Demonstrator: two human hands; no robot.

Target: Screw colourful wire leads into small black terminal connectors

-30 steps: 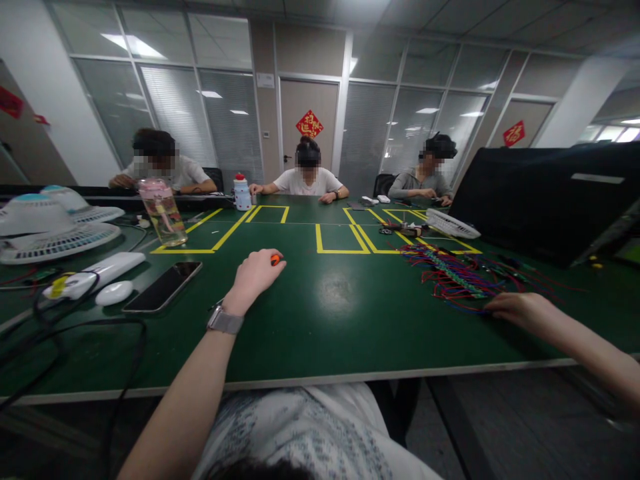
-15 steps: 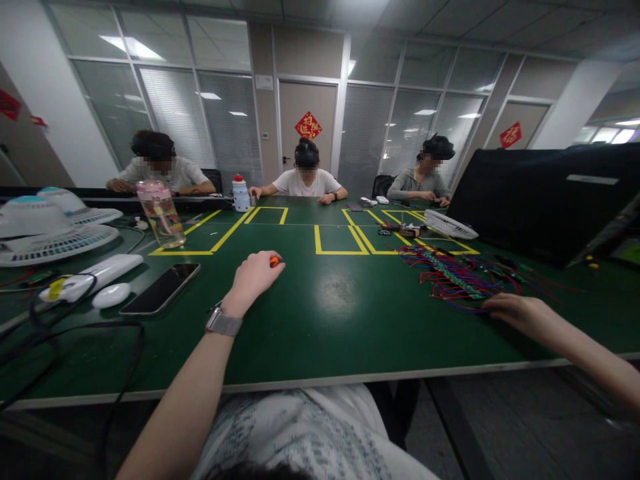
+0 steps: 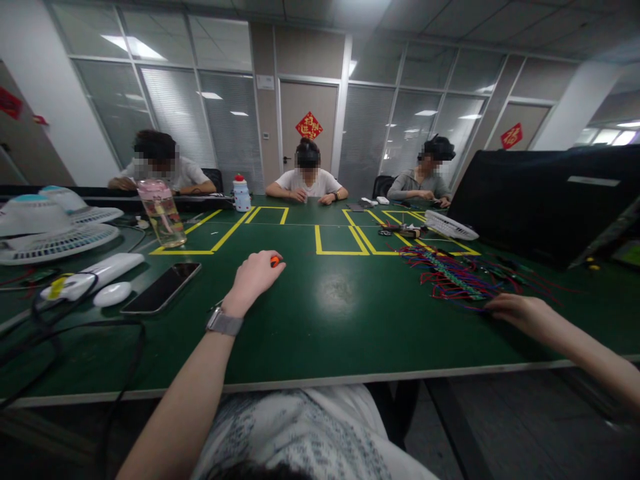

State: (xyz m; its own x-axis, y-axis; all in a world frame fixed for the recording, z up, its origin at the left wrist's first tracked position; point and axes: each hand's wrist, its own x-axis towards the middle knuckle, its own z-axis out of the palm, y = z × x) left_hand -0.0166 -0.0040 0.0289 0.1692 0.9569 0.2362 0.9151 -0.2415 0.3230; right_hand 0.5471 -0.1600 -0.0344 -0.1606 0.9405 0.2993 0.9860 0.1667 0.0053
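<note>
My left hand (image 3: pixel 255 280) rests on the green table with its fingers curled round a small orange-and-black object (image 3: pixel 275 261). Only the orange end shows past the fingers, so its kind is unclear. At the right, my right hand (image 3: pixel 517 312) is closed at the near end of a strip of small green circuit boards (image 3: pixel 453 273) with many red and blue wires. A thin blue wire (image 3: pixel 470 307) runs to its fingertips, which look pinched on it.
Left of my left hand lie a phone (image 3: pixel 163 288), a white mouse-shaped item (image 3: pixel 113 294), fans (image 3: pixel 60 240) and black cables (image 3: pixel 140 333). A bottle (image 3: pixel 163 217) stands behind. Yellow tape (image 3: pixel 343 253) marks the table. A black monitor (image 3: pixel 545 200) stands right. Three people sit opposite.
Both my hands stay nearly still. The person opposite in the middle has brought one hand inward from the side, with a small item in it. The view shifts very slightly.
</note>
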